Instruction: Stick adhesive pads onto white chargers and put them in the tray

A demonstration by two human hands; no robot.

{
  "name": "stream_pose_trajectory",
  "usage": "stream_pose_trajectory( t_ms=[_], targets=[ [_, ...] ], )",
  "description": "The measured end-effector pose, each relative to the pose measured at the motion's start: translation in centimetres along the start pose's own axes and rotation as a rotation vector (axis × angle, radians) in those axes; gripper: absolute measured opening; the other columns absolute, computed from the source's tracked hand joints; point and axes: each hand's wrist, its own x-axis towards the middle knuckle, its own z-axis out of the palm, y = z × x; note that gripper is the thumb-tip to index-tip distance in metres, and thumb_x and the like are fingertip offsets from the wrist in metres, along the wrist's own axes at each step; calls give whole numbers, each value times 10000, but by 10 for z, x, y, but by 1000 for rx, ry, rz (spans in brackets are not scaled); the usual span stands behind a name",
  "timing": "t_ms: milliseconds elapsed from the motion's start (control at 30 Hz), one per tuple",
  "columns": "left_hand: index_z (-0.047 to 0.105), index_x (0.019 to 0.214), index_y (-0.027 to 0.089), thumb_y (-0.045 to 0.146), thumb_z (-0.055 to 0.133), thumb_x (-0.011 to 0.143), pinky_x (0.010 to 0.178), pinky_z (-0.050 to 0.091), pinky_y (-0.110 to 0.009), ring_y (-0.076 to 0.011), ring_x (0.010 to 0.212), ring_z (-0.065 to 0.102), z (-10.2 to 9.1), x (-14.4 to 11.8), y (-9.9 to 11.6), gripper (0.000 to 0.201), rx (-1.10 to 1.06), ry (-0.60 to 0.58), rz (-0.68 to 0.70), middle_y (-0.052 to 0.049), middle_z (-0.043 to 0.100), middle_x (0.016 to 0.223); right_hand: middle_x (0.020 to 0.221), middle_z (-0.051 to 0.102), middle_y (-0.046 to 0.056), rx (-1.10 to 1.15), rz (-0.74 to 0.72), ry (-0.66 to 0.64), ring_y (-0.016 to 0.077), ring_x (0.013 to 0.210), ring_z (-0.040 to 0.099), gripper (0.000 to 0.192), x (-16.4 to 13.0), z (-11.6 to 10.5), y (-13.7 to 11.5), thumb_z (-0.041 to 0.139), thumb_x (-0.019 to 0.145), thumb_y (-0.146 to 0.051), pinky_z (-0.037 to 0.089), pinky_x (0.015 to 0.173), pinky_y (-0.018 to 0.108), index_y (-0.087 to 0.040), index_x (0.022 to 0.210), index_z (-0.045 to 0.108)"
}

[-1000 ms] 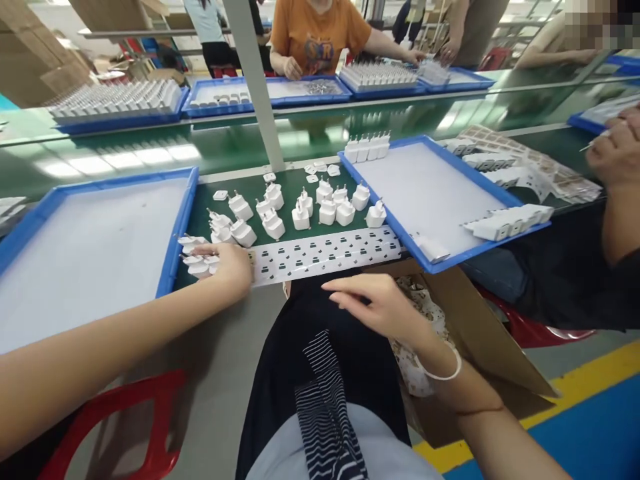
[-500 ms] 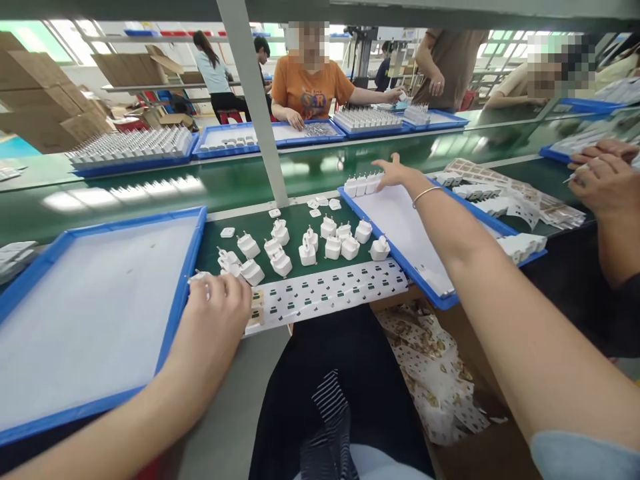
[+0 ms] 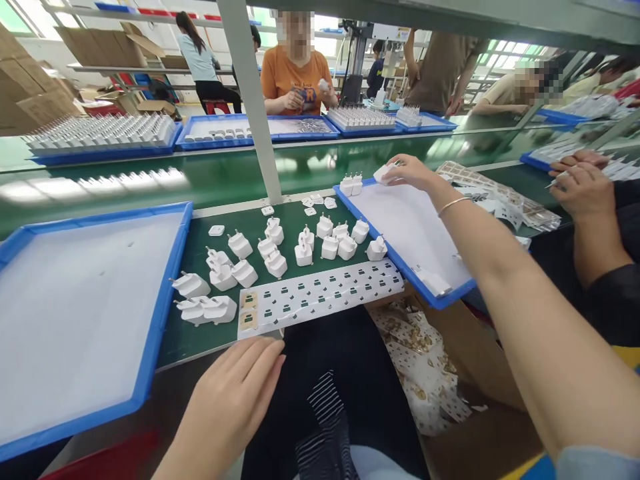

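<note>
My right hand [image 3: 407, 172] reaches over the far corner of the blue tray [image 3: 405, 273] on the right and grips white charger plugs [image 3: 384, 173] taken from the row [image 3: 351, 185] standing there. My left hand [image 3: 235, 393] hovers empty, fingers apart, at the table's near edge just below the white label sheet [image 3: 320, 297]. Several white charger plugs [image 3: 280, 250] lie loose on the green mat [image 3: 200, 337] beyond the sheet, with three [image 3: 205, 308] near the left tray.
An empty blue tray [image 3: 150, 347] lies at the left. A cardboard box [image 3: 475, 433] with label scraps sits by my knees. A co-worker's hands [image 3: 583, 183] work at the right. People sit across the conveyor behind trays of plugs [image 3: 100, 130]. A grey post [image 3: 250, 100] rises mid-table.
My left hand let go of the plugs by the left tray and drew back to the table's edge. My right hand closed on plugs from the row at the right tray's far corner.
</note>
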Motion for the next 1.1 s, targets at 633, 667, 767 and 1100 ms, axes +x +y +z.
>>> stream_pose_trajectory(
  t_ms=[633,667,767,1100],
  targets=[
    [418,1532,238,314,887,729,1241,396,-527,-335,1489,454,48,18,62,933,-952,345,-271,-159,492,1574,1013,759,-13,1463,407,-839,148,887,686,507,-364,135,-25,877,648,-431,551,705,231,-273,1082,669],
    [449,1518,246,298,888,727,1242,395,-527,-337,1491,451,49,12,63,906,-979,363,-300,-152,503,1569,1008,760,-10,1503,420,-869,154,905,683,509,-372,148,-25,880,650,-445,549,720,237,-269,1081,674],
    [561,1443,256,234,866,750,1228,423,-486,-314,1442,519,42,-3,66,758,-1008,376,-403,-123,605,1482,1001,761,-5,1594,494,-886,201,1072,669,544,-391,181,-28,895,633,-517,552,909,320,-273,1074,691],
    [663,988,230,268,803,835,936,592,-325,-151,928,722,23,-34,61,211,-1089,875,-840,-3,706,933,1284,689,40,1689,690,-862,187,1214,618,558,-414,204,-22,878,678,-605,523,933,290,-292,1112,721]
  ],
)
